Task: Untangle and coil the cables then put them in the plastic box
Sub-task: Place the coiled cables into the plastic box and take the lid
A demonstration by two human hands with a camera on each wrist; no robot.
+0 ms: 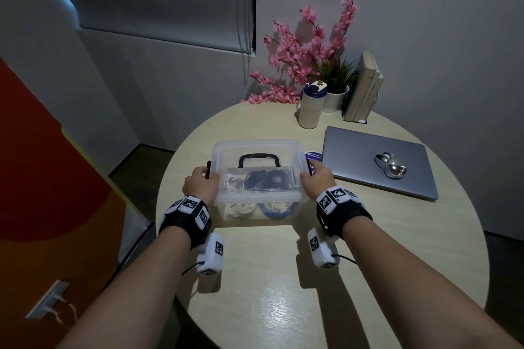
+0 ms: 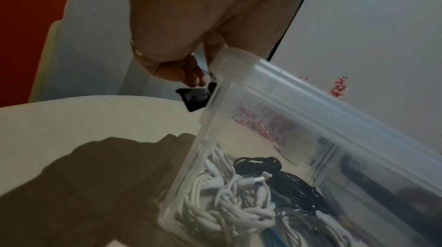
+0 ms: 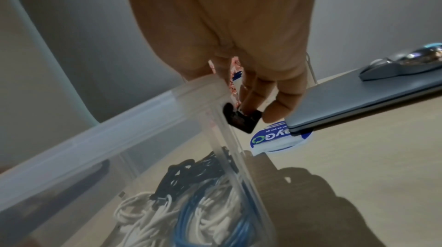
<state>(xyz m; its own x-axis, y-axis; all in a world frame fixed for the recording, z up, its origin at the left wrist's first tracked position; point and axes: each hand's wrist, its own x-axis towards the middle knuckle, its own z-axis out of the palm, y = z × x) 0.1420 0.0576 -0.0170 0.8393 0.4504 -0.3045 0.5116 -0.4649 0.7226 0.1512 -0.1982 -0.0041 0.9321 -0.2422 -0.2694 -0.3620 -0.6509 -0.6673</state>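
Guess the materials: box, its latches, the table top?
Plastic box: clear, slightly frosted plastic; the cables show through its walls. Latches: opaque glossy black, probably hard plastic, under the fingers of both hands. Table: pale wood-grain top with a soft sheen; laminate or veneer, cannot tell which.

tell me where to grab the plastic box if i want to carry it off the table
Take the black carry handle from above: it arches up at the middle of the lid, leaving room for fingers beneath. First the side latches probably need snapping shut; the left hand and right hand are at the black latch on each end. The clear plastic box walls look smooth, with little to hold.
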